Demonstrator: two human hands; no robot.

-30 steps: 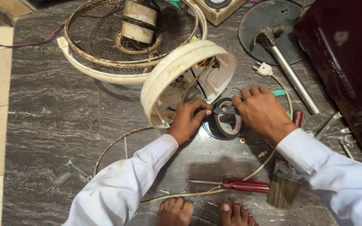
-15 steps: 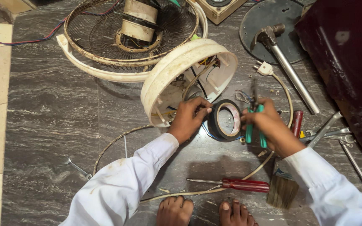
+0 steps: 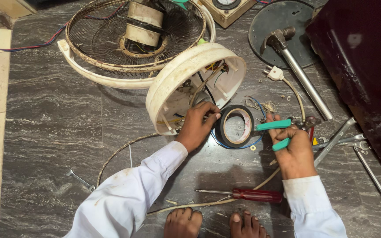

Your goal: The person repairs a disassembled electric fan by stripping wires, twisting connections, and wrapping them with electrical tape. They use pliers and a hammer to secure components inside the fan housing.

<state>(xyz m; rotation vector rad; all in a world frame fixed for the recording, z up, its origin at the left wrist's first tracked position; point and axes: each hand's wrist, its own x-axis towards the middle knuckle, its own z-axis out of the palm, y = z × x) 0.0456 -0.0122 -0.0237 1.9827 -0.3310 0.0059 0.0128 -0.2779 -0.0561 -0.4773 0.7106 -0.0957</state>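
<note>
Right hand (image 3: 293, 150) grip clenched around green-handled pliers (image 3: 275, 131), handles splayed, jaw end hidden behind the fingers. Left hand (image 3: 198, 124) fingers curled on wires at the rim of the cream round fan housing (image 3: 177, 75), lying on its side on the stone floor (image 3: 45, 110). Black tape roll (image 3: 235, 126) stands between the hands. Red screwdriver (image 3: 254, 195) lies near the feet.

I am seeing the pliers' (image 3: 278, 132) jaws hiding behind my right hand (image 3: 294, 152). My left hand's (image 3: 197, 125) fingertips are disappearing into the cream housing (image 3: 177, 77). At twelve o'clock, the frame edge is cutting off the fan cage (image 3: 111, 39) and wooden box (image 3: 225, 11).
</note>
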